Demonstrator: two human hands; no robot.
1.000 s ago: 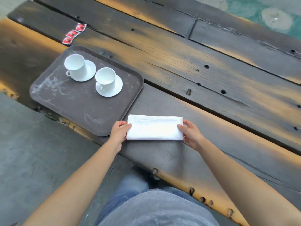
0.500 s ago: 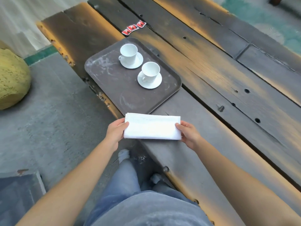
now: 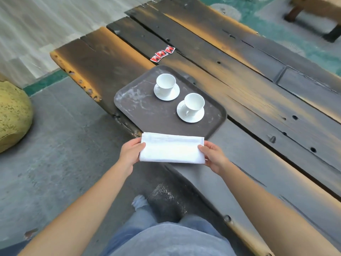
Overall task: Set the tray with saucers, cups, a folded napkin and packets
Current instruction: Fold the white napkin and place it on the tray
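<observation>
In the head view, a folded white napkin (image 3: 172, 149) is held flat and level by its two short ends, at the 6 o'clock side of a brown tray (image 3: 136, 109), its far long edge overlapping the tray's near rim; whether it touches the tray cannot be told. The napkin's 9 o'clock end is pinched by the left hand (image 3: 130, 154), with the thumb laid on top and the other fingers hidden beneath the cloth; the 3 o'clock end is pinched likewise by the right hand (image 3: 215, 157), thumb on top, fingers curled under. On the tray two white cups are seen, each upright on its own white saucer: the far cup (image 3: 165, 82) on the far saucer (image 3: 160, 94) at about 12 o'clock, the near cup (image 3: 194, 101) on the near saucer (image 3: 191, 118) at about 3 o'clock, the saucers apart. Three red packets (image 3: 162, 53) are laid in a row on the dark plank table (image 3: 258, 93), beyond the tray at 12 o'clock; a yellow rounded object (image 3: 13, 115) is seen on the floor at 9 o'clock.
</observation>
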